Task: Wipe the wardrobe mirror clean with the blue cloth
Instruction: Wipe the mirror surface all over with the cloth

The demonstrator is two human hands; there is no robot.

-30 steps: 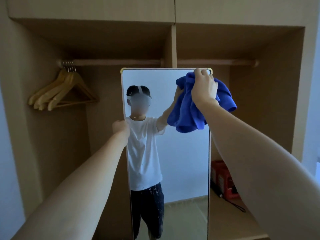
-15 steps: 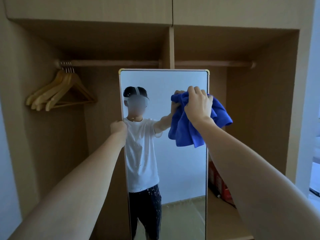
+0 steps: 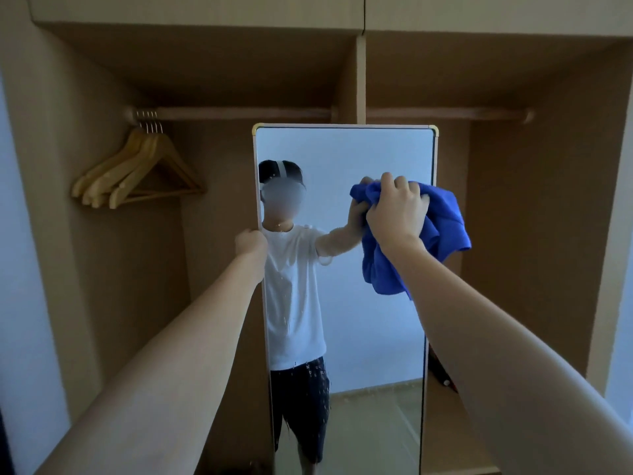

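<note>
We stand before an open wardrobe (image 3: 513, 200) of pale tan board, matte and flat-faced, with a thin upright divider splitting it into two bays under a shelf. A round wooden rail (image 3: 239, 113) runs across both bays just below that shelf. At its left end hang several wooden hangers (image 3: 137, 169), bunched together, light and smooth with thin metal hooks. The light is dim and bluish, and a pale wall shows at the far left and right edges.

A tall rectangular mirror (image 3: 342, 152) stands upright in front of the divider, narrow-framed with rounded, gold-toned top corners. Its glass is smooth and reflects a plain pale wall, a strip of floor and our own figure; small droplets or specks dot the lower half of the glass. Behind its lower right edge we see a small part of a red and dark object (image 3: 442, 375) on the wardrobe floor, too hidden to name.

Our left hand (image 3: 251, 242) grips the mirror's left frame edge, fingers curled round it. Our right hand (image 3: 397, 210) clutches the blue cloth (image 3: 442, 231), fingers bunched into it, pressing it on the glass by the mirror's right edge in the upper half. The cloth is soft, crumpled, vivid blue, its loose folds hanging below the wrist and past the frame
</note>
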